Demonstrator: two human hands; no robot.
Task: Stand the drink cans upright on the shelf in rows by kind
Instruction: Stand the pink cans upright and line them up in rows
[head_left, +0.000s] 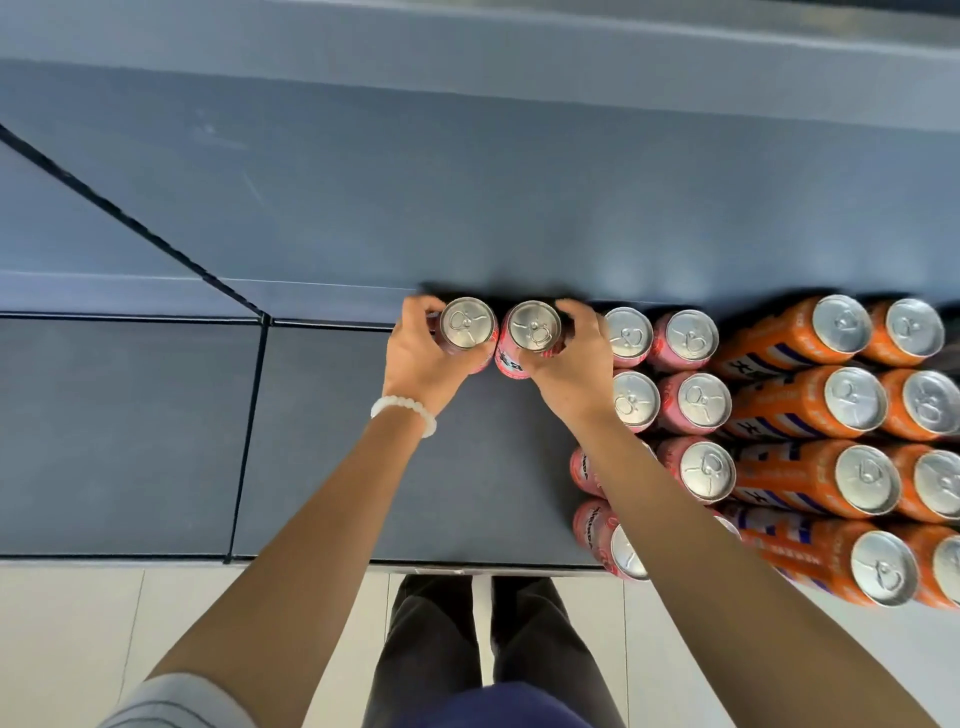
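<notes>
Left hand (415, 358), with a white bead bracelet (404, 411) at the wrist, wrapped around a pink can (466, 323) at the back of the dark shelf (322, 441), fingers curled behind it and thumb in front. Just beside it to the right, touching or nearly so, a second pink can (533, 328) gripped the same way by the right hand (574, 358). Both cans upright, long axes vertical, silver tops facing the camera, standing at the rear edge in line with the back row of pink cans (691, 402) further right. Each hand directly on its own can, so neither nearer than the other. Probably setting down and nudging rightward to close up against the pink block. Beyond that, orange cans (852, 400) in their own rows, all upright. Bare shelf to the left and in front of the held pair, room for more rows.
</notes>
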